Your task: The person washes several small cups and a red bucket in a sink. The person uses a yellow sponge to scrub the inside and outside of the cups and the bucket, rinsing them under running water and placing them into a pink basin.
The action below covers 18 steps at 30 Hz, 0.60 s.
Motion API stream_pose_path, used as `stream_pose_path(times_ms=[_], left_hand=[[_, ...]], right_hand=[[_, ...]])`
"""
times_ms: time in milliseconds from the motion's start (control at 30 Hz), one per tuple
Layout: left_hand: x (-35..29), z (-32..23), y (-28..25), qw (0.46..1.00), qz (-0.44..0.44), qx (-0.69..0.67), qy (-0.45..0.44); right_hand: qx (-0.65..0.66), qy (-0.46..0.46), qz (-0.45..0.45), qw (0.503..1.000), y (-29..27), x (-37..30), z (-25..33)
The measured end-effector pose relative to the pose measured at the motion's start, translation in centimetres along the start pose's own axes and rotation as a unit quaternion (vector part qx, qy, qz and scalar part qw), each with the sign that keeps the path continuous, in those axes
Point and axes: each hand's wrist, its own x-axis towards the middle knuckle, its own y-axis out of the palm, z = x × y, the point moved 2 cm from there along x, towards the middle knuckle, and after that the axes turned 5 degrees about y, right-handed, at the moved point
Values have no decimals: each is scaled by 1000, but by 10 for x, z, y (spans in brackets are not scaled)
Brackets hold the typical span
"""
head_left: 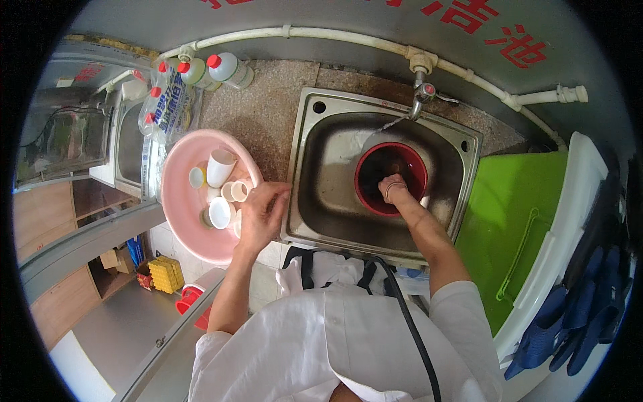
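Observation:
My right hand (390, 184) reaches down into a red bucket (422, 169) that stands in the steel sink (320, 231). Its fingers are lost in the dark inside, so what they touch there is hidden. A band circles that wrist. My left hand (262, 213) is between the sink's left rim and the pink basin (175, 224), fingers bent and thumb apart, with nothing seen in it. Several pale cups lie in the basin, among them a tall white cup (220, 167). Above the bucket, a metal tap (422, 95) lets out a thin stream of water.
Bottles with red caps (231, 70) stand at the back left against the wall. A white pipe (348, 35) runs along the wall. To the right are a green board (499, 228) and blue gloves (583, 308). A metal-framed panel (94, 234) stands at the left.

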Motion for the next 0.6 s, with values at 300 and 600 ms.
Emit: stream_pose_path(times_ms=[300, 600], left_hand=[[12, -13, 22, 998, 61, -23, -5], [-1, -1, 24, 998, 58, -25, -24]], right_hand=[[148, 267, -282, 910, 87, 60, -39], [347, 345, -48, 871, 42, 37, -26]])
